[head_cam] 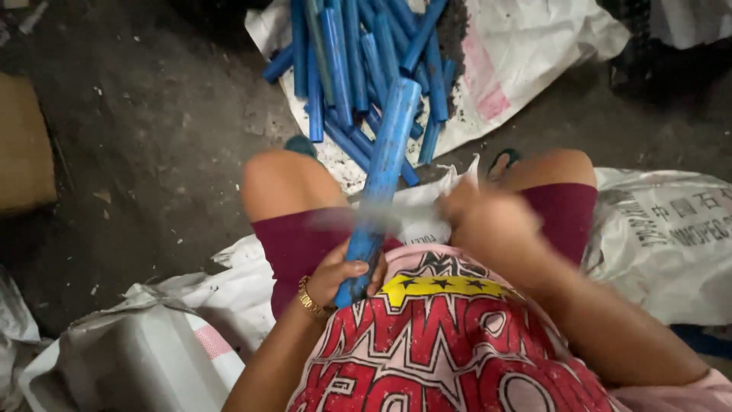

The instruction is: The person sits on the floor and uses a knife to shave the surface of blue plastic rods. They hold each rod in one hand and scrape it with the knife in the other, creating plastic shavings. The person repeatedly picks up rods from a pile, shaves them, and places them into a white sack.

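The left hand (347, 276) grips the near end of a blue plastic pipe (385, 179) slanting away over the lap toward the far pile of blue pipes (358, 53), while the blurred right hand (488, 221) clasps a blurred tool (366, 219) across it.

right hand (488, 221) is pure motion blur, and whatever long thing (374, 217) it's swinging toward 9 o'clock can't be made out.
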